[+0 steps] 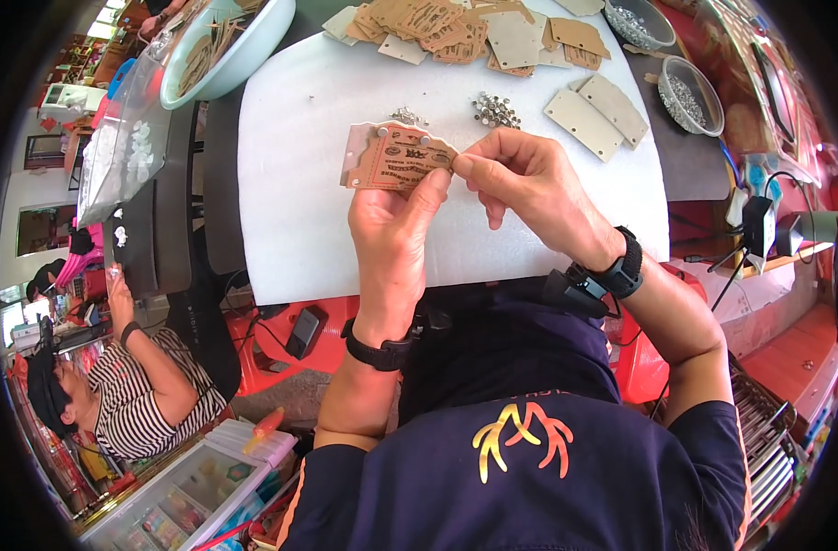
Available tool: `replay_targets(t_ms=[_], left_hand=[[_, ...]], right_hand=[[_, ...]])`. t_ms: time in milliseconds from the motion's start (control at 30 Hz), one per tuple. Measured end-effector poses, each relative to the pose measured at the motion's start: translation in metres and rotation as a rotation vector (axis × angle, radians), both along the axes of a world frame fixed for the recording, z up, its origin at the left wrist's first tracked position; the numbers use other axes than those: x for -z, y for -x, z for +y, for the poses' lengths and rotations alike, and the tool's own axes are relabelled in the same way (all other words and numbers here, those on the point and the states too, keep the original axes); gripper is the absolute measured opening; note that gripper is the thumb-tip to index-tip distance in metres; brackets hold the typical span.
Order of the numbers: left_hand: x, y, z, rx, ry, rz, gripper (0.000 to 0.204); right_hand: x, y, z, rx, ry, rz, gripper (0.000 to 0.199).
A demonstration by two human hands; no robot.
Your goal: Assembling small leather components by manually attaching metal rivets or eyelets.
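Note:
My left hand [390, 243] grips a brown printed card piece [396, 163] with a wavy upper edge and a pale grey sheet against it; the thumb presses on its front. Two round silvery studs show along the card's upper edge. My right hand [534, 179] pinches thumb and forefinger together at the card's right corner; whatever lies between those fingertips is hidden. Just beyond the card are a small heap of silvery studs [408, 117] and a larger heap of shiny and dark studs [497, 111], on a white foam sheet [300, 220].
Brown and grey card pieces [428, 28] pile up at the far edge. Grey plates with holes [584, 119] lie at right, near two bowls of small metal parts [690, 96]. A pale blue basin [263, 46] stands far left. A person in stripes [152, 395] sits at left.

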State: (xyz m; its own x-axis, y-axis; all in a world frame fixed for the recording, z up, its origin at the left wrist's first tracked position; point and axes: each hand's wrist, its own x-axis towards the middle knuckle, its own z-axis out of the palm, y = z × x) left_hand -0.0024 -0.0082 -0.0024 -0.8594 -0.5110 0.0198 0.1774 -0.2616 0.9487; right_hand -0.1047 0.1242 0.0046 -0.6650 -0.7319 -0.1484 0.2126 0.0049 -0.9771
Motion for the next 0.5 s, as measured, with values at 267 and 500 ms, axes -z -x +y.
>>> replay_targets(t_ms=[267,500], left_hand=[[0.002,-0.004,-0.002,0.015,-0.054,0.002,0.045],[0.006,-0.014,-0.018,0.018,-0.021,-0.023,0.044]], right_hand=[[-0.005,0.021,0.017,0.094,-0.109,0.21,0.025],[-0.025,0.061,0.045,0.203,-0.359,0.786,0.016]])
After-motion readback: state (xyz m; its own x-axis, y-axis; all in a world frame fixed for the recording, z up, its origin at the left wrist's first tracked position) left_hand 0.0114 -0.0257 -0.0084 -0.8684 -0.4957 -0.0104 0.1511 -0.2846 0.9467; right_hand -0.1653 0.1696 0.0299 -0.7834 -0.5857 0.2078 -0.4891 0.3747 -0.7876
